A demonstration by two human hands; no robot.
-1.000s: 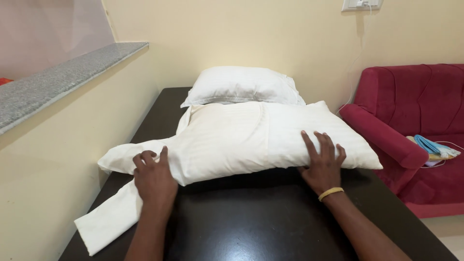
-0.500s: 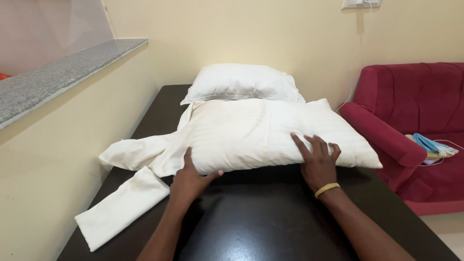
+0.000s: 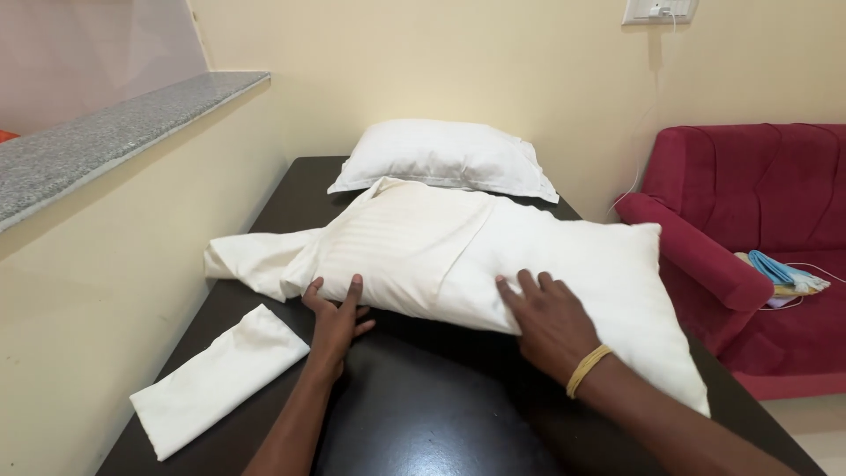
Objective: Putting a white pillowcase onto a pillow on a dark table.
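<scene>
Table (image 3: 423, 414) first — dark, glossy, pushed against the cream wall under a grey stone ledge (image 3: 106, 132), so everything on it is within easy reach of the person standing at its near end. To the right sits a red sofa (image 3: 749, 203) with some blue and yellow oddments on its seat, well apart from the work.

Lying across the middle of the table is a big white pillow (image 3: 546, 256), half inside a striped white cover (image 3: 397, 238); the cover's loose end trails off to the left in a crumpled heap, which looks like the open mouth of the case not yet drawn over. A second pillow (image 3: 445, 154), already plump and tidy, rests at the far end by the wall, just touching the first. Nearer, at the left edge, a folded white cloth (image 3: 216, 379) lies flat and apart from the rest.

Now the hands. The right hand (image 3: 551, 322) — yellow band at the wrist — is spread flat, palm down on the pillow's near edge, pinning it. The left hand (image 3: 335, 317) is open too, fingers fanned, fingertips against the covered edge and palm on the table. Neither grips anything.
</scene>
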